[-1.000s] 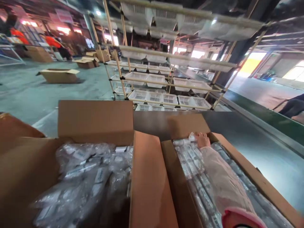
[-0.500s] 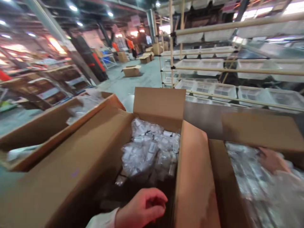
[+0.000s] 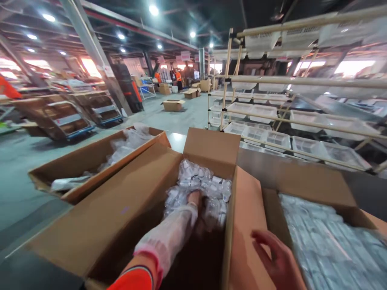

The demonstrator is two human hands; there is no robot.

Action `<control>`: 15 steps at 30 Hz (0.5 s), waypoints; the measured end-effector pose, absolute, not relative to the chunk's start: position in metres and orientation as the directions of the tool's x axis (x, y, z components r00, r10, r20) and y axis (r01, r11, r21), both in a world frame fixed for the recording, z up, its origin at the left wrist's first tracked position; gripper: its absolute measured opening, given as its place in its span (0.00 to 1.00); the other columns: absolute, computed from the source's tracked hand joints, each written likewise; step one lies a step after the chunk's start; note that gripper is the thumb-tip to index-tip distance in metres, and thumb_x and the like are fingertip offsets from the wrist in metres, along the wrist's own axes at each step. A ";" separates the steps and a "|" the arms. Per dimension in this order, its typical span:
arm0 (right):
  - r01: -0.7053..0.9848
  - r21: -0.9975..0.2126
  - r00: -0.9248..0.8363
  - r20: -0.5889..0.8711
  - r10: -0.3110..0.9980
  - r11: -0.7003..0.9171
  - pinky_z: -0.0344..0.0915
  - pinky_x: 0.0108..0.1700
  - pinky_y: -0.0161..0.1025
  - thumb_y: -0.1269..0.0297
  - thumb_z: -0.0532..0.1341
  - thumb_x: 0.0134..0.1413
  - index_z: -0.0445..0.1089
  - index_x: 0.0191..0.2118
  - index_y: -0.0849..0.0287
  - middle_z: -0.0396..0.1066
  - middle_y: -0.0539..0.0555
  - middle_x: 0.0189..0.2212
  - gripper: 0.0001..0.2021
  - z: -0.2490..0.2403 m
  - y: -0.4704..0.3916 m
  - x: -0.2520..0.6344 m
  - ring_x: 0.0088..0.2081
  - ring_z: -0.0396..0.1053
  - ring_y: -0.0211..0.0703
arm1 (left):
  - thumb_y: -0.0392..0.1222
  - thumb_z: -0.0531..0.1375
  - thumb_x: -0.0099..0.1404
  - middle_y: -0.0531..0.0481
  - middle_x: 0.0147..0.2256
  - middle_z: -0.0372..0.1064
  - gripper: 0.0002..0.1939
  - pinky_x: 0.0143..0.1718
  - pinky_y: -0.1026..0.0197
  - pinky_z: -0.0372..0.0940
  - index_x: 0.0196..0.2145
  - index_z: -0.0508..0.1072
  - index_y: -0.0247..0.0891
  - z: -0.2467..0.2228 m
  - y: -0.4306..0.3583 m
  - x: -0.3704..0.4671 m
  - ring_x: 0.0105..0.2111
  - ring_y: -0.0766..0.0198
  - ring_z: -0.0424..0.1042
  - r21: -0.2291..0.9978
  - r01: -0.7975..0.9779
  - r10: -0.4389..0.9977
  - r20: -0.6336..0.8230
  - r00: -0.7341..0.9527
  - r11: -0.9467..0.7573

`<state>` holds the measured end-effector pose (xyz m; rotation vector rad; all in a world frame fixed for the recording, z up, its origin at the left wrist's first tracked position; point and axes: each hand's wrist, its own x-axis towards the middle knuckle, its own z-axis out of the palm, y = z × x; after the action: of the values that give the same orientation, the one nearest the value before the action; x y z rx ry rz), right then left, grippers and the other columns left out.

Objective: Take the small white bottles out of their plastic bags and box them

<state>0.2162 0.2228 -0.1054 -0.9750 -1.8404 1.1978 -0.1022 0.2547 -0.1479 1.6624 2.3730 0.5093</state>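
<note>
My left hand reaches deep into the middle cardboard box, its sleeve cover stretched along the forearm. It touches a heap of clear plastic-wrapped packets with white parts inside; its fingers are hidden among them. My right hand, slightly blurred, hovers by the side flap between the middle box and the right-hand box. Its thumb and fingers are apart, and nothing shows in them. Inside the right-hand box lie rows of clear-wrapped packets; their exact kind cannot be made out.
A long box holding loose plastic bags stands to the left. Beyond, a rack carries white baskets at right. Hand trucks with cardboard stand at back left; an open box sits on the floor. People in orange are far off.
My left hand has reached forward into the packets in the middle box. My right hand has come off the packets in the right-hand box, moving left and nearer. The view has tilted up.
</note>
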 end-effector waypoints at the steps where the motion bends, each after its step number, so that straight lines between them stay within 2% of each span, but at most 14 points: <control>1: 0.116 -0.983 -0.499 0.069 0.864 0.145 0.72 0.43 0.43 0.51 0.65 0.50 0.74 0.43 0.56 0.76 0.59 0.36 0.17 -0.098 0.212 0.210 0.38 0.74 0.48 | 0.32 0.57 0.62 0.37 0.37 0.73 0.13 0.42 0.54 0.66 0.42 0.70 0.21 -0.141 0.249 -0.103 0.38 0.55 0.73 0.365 0.883 0.945 0.028 -0.327 0.295; 3: -0.060 -0.980 -0.604 -0.115 0.789 -0.189 0.72 0.42 0.44 0.46 0.64 0.49 0.72 0.46 0.56 0.76 0.59 0.37 0.23 -0.088 0.195 0.198 0.39 0.74 0.48 | 0.28 0.58 0.57 0.35 0.42 0.72 0.19 0.50 0.49 0.62 0.47 0.69 0.23 -0.123 0.232 -0.103 0.45 0.51 0.71 0.326 0.919 0.970 0.025 -0.243 0.222; 5: -0.174 -0.879 -0.638 -0.243 0.730 -0.444 0.72 0.41 0.43 0.42 0.65 0.45 0.70 0.47 0.55 0.75 0.59 0.40 0.28 -0.082 0.185 0.183 0.39 0.74 0.47 | 0.28 0.60 0.56 0.41 0.48 0.71 0.24 0.59 0.46 0.50 0.51 0.69 0.35 -0.100 0.206 -0.097 0.52 0.53 0.66 0.298 0.955 0.998 0.060 -0.038 0.018; 7: -0.218 -0.798 -0.636 -0.320 0.702 -0.562 0.72 0.41 0.43 0.41 0.67 0.41 0.70 0.47 0.54 0.74 0.57 0.42 0.29 -0.079 0.176 0.165 0.40 0.74 0.45 | 0.31 0.58 0.61 0.49 0.50 0.71 0.21 0.64 0.43 0.37 0.51 0.70 0.45 -0.077 0.175 -0.084 0.55 0.57 0.63 0.210 0.936 0.955 0.152 0.254 -0.282; 8: -0.214 -0.779 -0.659 -0.330 0.676 -0.589 0.72 0.40 0.43 0.43 0.68 0.41 0.69 0.47 0.54 0.73 0.56 0.42 0.29 -0.077 0.172 0.156 0.39 0.74 0.45 | 0.33 0.56 0.65 0.51 0.49 0.71 0.19 0.65 0.42 0.33 0.51 0.69 0.48 -0.067 0.158 -0.077 0.55 0.58 0.62 0.137 0.897 0.896 0.213 0.389 -0.421; 10: -0.214 -0.771 -0.727 -0.285 0.625 -0.600 0.72 0.35 0.43 0.47 0.70 0.42 0.69 0.47 0.56 0.73 0.55 0.40 0.27 -0.074 0.161 0.141 0.36 0.73 0.44 | 0.35 0.52 0.68 0.52 0.51 0.70 0.18 0.65 0.42 0.29 0.54 0.67 0.49 -0.049 0.127 -0.062 0.57 0.59 0.60 -0.012 0.810 0.757 0.348 0.553 -0.587; 11: -0.243 -0.774 -0.744 -0.238 0.624 -0.585 0.72 0.34 0.42 0.49 0.70 0.42 0.69 0.47 0.57 0.73 0.55 0.39 0.26 -0.072 0.155 0.136 0.35 0.73 0.44 | 0.34 0.52 0.69 0.51 0.53 0.69 0.19 0.65 0.43 0.30 0.55 0.65 0.49 -0.042 0.113 -0.056 0.59 0.59 0.57 -0.041 0.797 0.714 0.418 0.561 -0.602; 12: -0.295 -0.782 -0.734 -0.182 0.654 -0.549 0.71 0.34 0.41 0.52 0.71 0.41 0.70 0.47 0.57 0.73 0.55 0.40 0.26 -0.071 0.149 0.132 0.35 0.72 0.44 | 0.33 0.51 0.69 0.50 0.55 0.66 0.21 0.65 0.44 0.32 0.57 0.63 0.49 -0.037 0.102 -0.052 0.61 0.59 0.54 -0.020 0.804 0.694 0.493 0.525 -0.594; 13: -0.359 -0.791 -0.693 -0.130 0.709 -0.496 0.71 0.37 0.40 0.54 0.72 0.40 0.70 0.46 0.57 0.73 0.55 0.41 0.26 -0.071 0.143 0.130 0.37 0.72 0.44 | 0.33 0.51 0.68 0.48 0.58 0.62 0.23 0.65 0.44 0.35 0.59 0.61 0.47 -0.031 0.092 -0.050 0.63 0.57 0.51 0.057 0.818 0.692 0.569 0.444 -0.572; 15: -0.440 -0.812 -0.581 -0.067 0.811 -0.383 0.69 0.43 0.40 0.56 0.74 0.36 0.69 0.46 0.57 0.73 0.54 0.43 0.28 -0.069 0.133 0.133 0.41 0.71 0.44 | 0.34 0.53 0.66 0.42 0.61 0.58 0.26 0.62 0.44 0.46 0.62 0.57 0.43 -0.022 0.079 -0.051 0.63 0.53 0.51 0.376 0.780 0.734 0.662 0.151 -0.500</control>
<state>0.1330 0.1327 -0.0690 -0.5984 -0.9987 2.0243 -0.0512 0.0792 -0.0224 2.4243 1.5970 1.3374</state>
